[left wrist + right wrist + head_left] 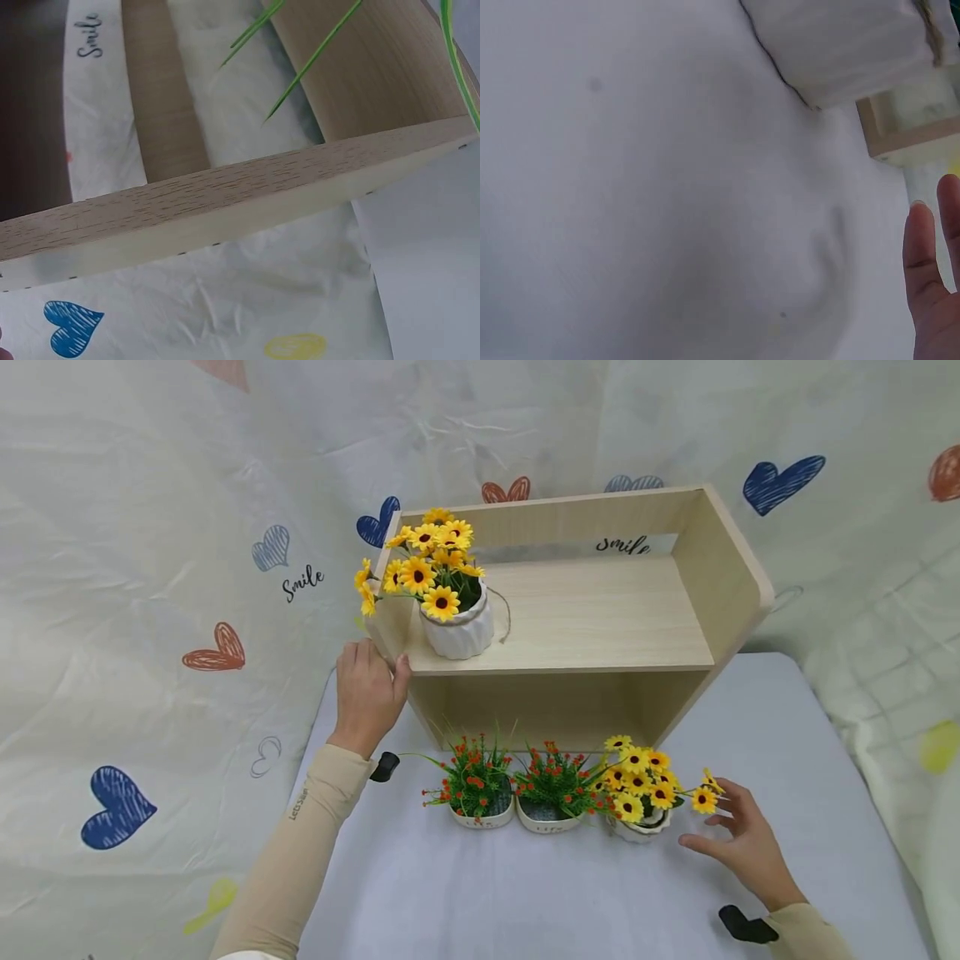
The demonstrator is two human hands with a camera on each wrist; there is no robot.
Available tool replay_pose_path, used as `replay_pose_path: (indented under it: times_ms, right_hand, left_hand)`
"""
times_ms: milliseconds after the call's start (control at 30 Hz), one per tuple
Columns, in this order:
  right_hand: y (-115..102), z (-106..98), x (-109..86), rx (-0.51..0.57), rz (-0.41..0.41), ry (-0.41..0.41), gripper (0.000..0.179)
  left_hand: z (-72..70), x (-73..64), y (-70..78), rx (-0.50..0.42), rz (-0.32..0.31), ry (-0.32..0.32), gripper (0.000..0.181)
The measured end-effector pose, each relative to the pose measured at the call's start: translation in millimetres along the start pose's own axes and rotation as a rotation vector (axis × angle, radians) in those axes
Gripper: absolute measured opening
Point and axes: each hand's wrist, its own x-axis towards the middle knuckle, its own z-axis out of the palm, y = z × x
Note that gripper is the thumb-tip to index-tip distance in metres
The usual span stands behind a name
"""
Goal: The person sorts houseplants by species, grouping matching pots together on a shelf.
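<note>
Left hand [369, 689] pinches the shelf [592, 618] at its left side. Right hand [742, 842] is spread, gripping nothing; contact with the outlying sprig [705, 798] unclear. Yellow-flowered pot [637, 793] stands on desk [525, 893] before shelf's right; 2 red-flowered pots [551, 785] before its left and middle. Risk: grabbing sprig, not pot, could tip it; tangled stems could drag neighbours.

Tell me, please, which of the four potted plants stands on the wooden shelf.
The yellow-flowered plant at the left end of the shelf; the other yellow-flowered plant and the two red-flowered plants stand on the table instead.
</note>
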Motion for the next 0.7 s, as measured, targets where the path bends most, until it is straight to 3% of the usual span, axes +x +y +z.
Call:
replay_pose_path:
  times_ms: [133,433,700]
  right_hand:
    - [3,17,-4.1,0.029,0.032,-0.010,0.097]
    - [-3,45,-8.1,0.101,0.014,0.005,0.103]
    - [-9,58,-3.5,0.080,0.225,-0.053,0.110]
  left_hand:
    - [0.3,0.8,-0.5,-0.014,-0.005,0.008,0.048]
    - [3.3,0.3,-0.4,-0.035,0.004,0.024,0.047]
    - [2.4,-0.6,-0.1,-0.036,-0.002,0.027,0.045]
